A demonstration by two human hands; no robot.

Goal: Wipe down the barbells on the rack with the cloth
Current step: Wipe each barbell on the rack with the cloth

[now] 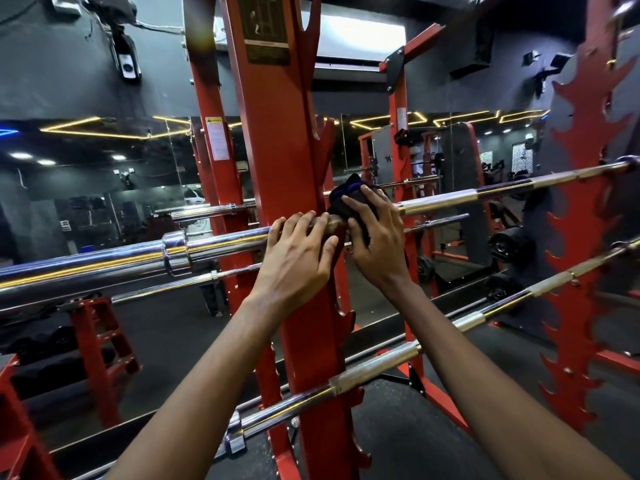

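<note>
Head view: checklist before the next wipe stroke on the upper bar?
1. Dark blue cloth on upper chrome barbell: ok.
2. Right hand grips cloth around bar: ok.
3. Left hand holds bar beside red steel upright: ok.
4. Bar seated in its hooks: cannot tell, hands cover it.
5. Shaft rightward free of obstacles: ok.
6. Lower chrome barbell wiped: cannot tell.

Both bare forearms reach forward and up, converging. The left hand (298, 252) curls its fingers over the barbell (214, 245), its back facing the camera. Just beside it, the right hand (377, 244) grips the cloth (346, 195) with fingers spread round it.
</note>
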